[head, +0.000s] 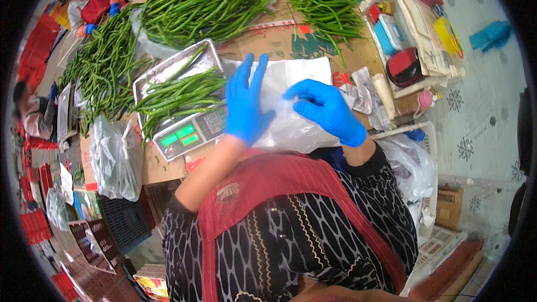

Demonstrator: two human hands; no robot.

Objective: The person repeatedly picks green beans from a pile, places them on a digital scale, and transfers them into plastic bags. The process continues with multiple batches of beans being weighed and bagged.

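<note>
My left hand, in a blue glove, is spread with its fingers pointing away from me. It lies over the left side of a stack of white plastic bags, beside a bunch of long green chillies. That bunch rests on the metal pan of a digital scale with a lit green display. My right hand, gloved in blue too, hovers at or touches the bags with its fingers curled. Whether it pinches any film is unclear.
Large heaps of long green chillies cover the back and left of the cardboard-topped table. A smaller bunch lies at back right. A knotted plastic bag hangs at the left edge. Right stands a foam box. Two people are at left.
</note>
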